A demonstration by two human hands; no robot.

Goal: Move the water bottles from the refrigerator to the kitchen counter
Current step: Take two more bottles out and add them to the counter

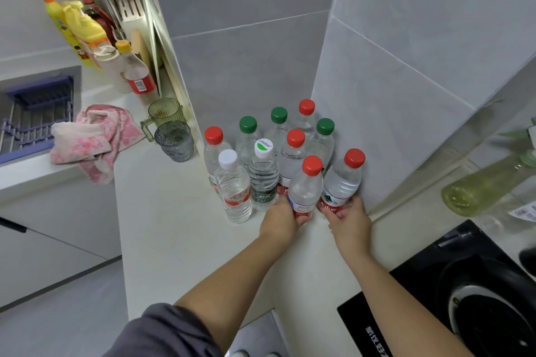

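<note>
two red-capped water bottles (306, 185) (343, 177) are stood on the white counter (174, 226) at the front of a bottle cluster (262, 153) in the tiled corner. each is gripped low, fingers clamped around it, by the left hand (282, 219) and right hand (349, 219). a pink cloth (92, 139) is seen well apart.

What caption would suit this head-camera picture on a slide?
Two bare hands, left hand and right hand, set red-capped clear plastic water bottles among others on the white kitchen counter.

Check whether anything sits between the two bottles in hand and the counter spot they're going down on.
Nothing visible does. The left hand and right hand each grip a red-capped bottle at the front of the group, with bare counter beneath. Other bottles stand behind them and to the left.
</note>
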